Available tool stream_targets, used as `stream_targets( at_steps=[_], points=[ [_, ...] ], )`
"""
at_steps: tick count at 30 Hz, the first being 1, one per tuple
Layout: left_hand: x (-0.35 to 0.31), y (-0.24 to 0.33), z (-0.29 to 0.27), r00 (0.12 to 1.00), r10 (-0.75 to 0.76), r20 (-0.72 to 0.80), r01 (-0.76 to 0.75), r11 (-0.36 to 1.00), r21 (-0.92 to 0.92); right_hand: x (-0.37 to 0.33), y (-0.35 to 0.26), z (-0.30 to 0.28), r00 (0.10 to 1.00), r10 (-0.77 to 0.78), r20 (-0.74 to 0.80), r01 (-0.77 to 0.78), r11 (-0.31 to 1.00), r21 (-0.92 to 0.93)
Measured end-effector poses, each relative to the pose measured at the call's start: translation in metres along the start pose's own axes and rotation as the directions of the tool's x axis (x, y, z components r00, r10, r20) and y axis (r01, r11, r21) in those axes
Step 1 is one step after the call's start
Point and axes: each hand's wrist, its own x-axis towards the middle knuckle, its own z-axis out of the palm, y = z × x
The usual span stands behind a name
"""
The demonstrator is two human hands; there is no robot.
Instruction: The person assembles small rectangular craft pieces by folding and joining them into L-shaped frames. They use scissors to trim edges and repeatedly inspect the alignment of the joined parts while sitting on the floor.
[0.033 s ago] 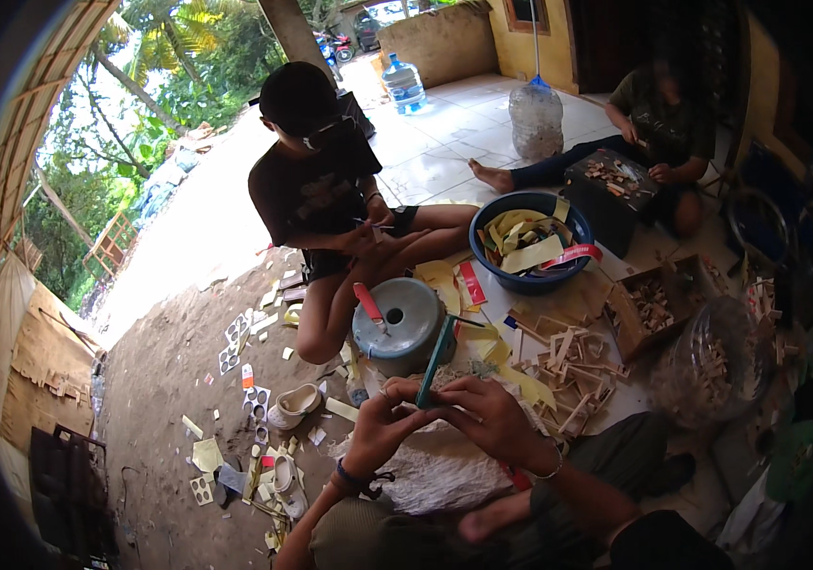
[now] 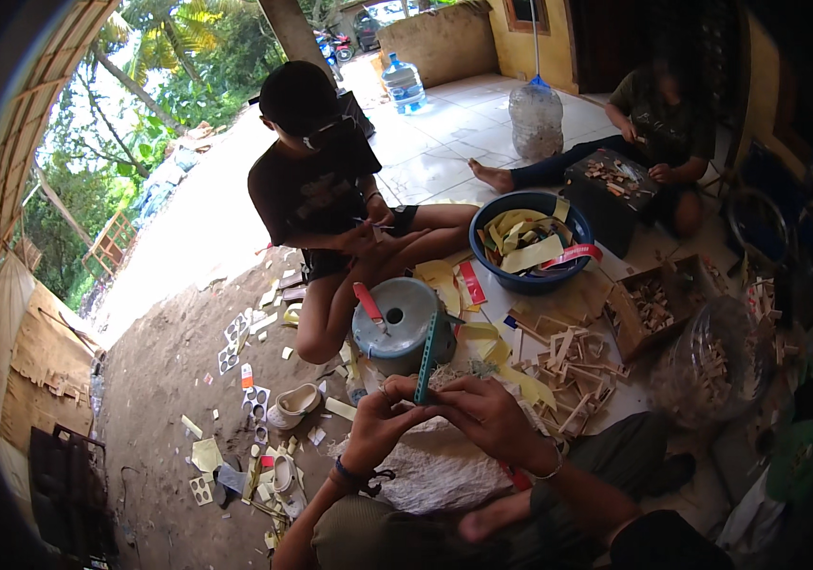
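Observation:
A narrow teal strip with a row of small holes (image 2: 433,347) stands almost upright between my hands. My left hand (image 2: 383,427) pinches its lower end from one side. From the other side my right hand (image 2: 484,414) grips that same end, and the fingertips of both meet there. Below my hands lies a crumpled whitish sack (image 2: 449,465). Just beyond the strip is a round grey drum-like block (image 2: 383,347) with a hole in its top. A red-handled tool (image 2: 367,302) rests on that block.
A blue basin (image 2: 492,275) holds yellow and coloured scraps. Small wooden frames (image 2: 573,370) lie in a heap at right, near a wooden box of pieces (image 2: 625,328). One person (image 2: 316,180) sits opposite; another (image 2: 663,123) works farther back. Scraps and shoes (image 2: 293,404) litter the ground at left.
The teal strip has turned between my fingers, so its holed face now shows and its top leans less to the right. My hands have hardly moved.

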Motion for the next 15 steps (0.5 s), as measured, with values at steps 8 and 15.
stream_targets(
  at_steps=[8, 15],
  points=[
    [0.009, 0.03, -0.01, 0.997, -0.069, -0.04, 0.057, 0.966, -0.254, 0.026, -0.028, 0.002, 0.983, -0.041, -0.178, 0.032, 0.998, -0.052],
    [0.007, 0.057, 0.004, 0.998, 0.013, -0.068, -0.03, 0.967, -0.254, 0.031, -0.044, 0.01, 0.959, 0.059, -0.276, -0.015, 0.987, 0.157]
  ],
)
